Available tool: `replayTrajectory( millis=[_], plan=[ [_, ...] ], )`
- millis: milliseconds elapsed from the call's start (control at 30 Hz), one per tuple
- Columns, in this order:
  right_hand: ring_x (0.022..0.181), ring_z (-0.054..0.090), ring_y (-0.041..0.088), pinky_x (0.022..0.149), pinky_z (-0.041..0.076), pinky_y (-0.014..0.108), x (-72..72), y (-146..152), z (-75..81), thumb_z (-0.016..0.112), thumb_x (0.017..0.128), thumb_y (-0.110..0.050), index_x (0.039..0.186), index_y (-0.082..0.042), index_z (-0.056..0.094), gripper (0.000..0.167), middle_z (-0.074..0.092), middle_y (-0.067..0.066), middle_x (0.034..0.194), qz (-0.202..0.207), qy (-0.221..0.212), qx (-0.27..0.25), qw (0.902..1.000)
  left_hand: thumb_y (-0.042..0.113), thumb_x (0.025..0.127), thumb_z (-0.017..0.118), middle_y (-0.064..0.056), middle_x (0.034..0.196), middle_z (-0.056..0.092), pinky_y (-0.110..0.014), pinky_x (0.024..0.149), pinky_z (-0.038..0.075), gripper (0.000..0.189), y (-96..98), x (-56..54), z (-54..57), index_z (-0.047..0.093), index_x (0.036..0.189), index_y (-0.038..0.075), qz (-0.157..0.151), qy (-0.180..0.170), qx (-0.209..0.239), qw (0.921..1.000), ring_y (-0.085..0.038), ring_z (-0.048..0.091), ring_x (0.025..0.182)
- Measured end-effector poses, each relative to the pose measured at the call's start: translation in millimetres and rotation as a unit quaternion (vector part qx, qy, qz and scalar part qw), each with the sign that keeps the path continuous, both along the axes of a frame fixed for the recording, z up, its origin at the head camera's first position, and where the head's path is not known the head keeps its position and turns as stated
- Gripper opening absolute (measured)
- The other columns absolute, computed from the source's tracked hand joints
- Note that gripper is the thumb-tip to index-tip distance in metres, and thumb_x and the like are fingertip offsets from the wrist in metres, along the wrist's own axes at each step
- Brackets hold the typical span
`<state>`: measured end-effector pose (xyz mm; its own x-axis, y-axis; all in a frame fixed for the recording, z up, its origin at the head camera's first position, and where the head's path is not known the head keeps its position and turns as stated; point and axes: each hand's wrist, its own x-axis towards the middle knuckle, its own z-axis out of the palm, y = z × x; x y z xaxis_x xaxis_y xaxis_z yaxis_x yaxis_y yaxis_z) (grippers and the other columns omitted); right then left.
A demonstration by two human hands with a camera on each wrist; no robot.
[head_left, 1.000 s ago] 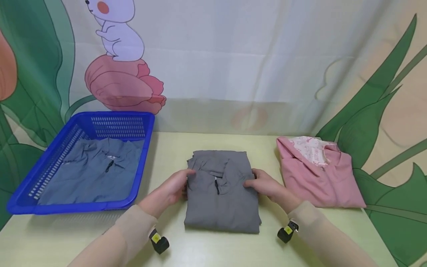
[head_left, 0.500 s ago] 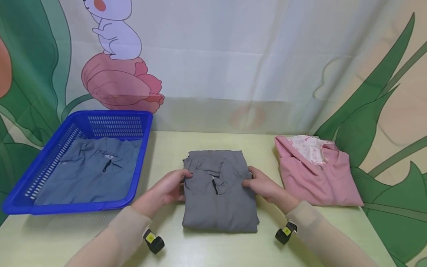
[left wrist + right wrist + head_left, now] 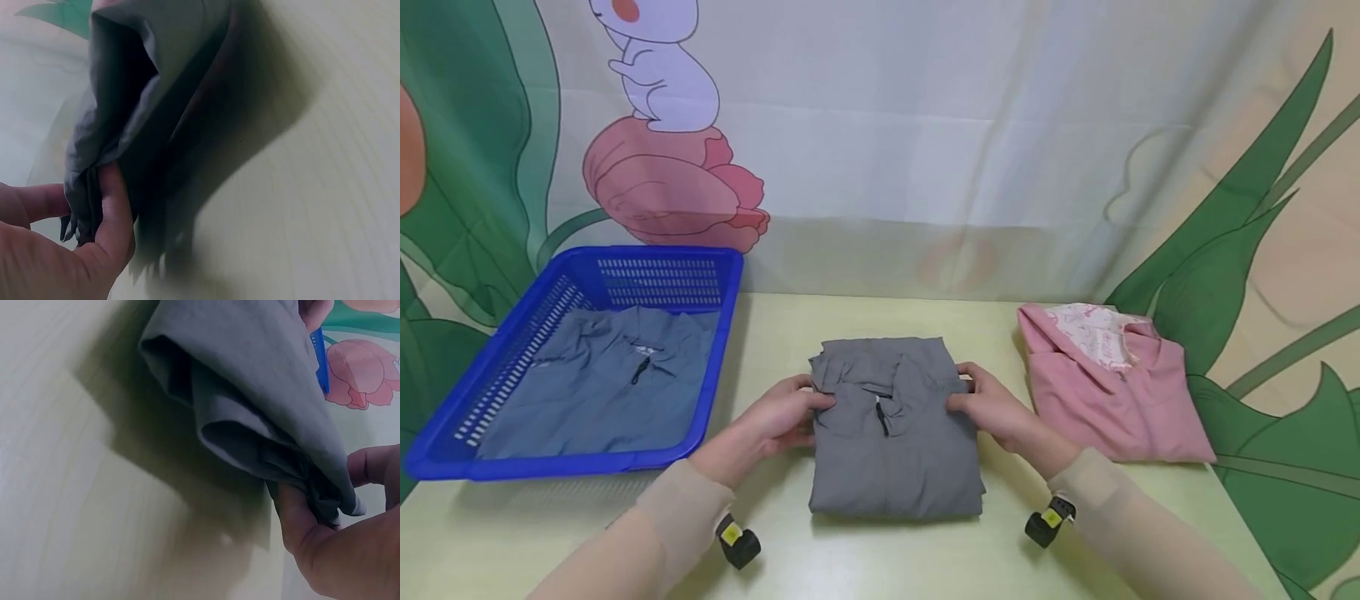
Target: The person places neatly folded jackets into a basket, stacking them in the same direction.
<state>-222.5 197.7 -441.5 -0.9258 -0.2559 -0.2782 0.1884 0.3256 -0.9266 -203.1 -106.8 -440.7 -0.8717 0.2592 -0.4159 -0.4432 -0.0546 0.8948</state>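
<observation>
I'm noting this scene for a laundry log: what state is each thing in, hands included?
Gray garment: folded, held at both sides
Left hand: pinching the gray garment's left edge
Right hand: pinching its right edge
Basket: upright, open-topped, holding a garment
Blue garment: lying inside the basket
Pink garment: folded, lying on the table

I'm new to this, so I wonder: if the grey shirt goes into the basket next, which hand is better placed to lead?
Probably the left hand: it grips the grey shirt on the side facing the basket. The right hand grips the opposite side, nearer the pink top.
</observation>
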Motion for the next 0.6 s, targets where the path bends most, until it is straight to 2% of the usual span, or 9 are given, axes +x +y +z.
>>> replayTrajectory(
  millis=[167,367,600],
  plan=[
    [0.107,0.057,0.029,0.080,0.053,0.035,1.5,-1,4.1,0.056,0.089,-0.003,0.145,0.003,0.038,0.059,0.053,0.022,0.125,-0.009,-0.010,-0.004,0.9999,0.002,0.100,0.058,-0.012,0.104,0.065,-0.036,0.073,0.057,0.053,-2.3,0.4,2.7,0.035,0.147,-0.003,-0.006,0.011,-0.013,0.9998,-0.020,0.066,0.086],
    [0.104,0.058,0.028,0.077,0.055,0.034,6.2,1,15.4,0.059,0.089,-0.002,0.148,0.001,0.036,0.063,0.051,0.021,0.124,-0.012,-0.010,-0.013,0.9998,0.005,0.099,0.061,-0.012,0.107,0.066,-0.034,0.073,0.055,0.051,-5.0,2.1,9.7,0.041,0.146,-0.004,-0.005,0.051,-0.049,0.9974,-0.019,0.064,0.088],
    [0.106,0.057,0.027,0.081,0.056,0.033,7.4,0,27.8,0.059,0.091,-0.001,0.152,-0.001,0.032,0.067,0.050,0.020,0.126,-0.001,-0.009,-0.049,0.9988,0.007,0.101,0.060,-0.020,0.122,0.064,-0.040,0.083,0.057,0.056,-12.0,1.7,29.0,0.037,0.151,-0.006,-0.017,0.083,-0.074,0.9937,-0.021,0.066,0.097]
  ],
)
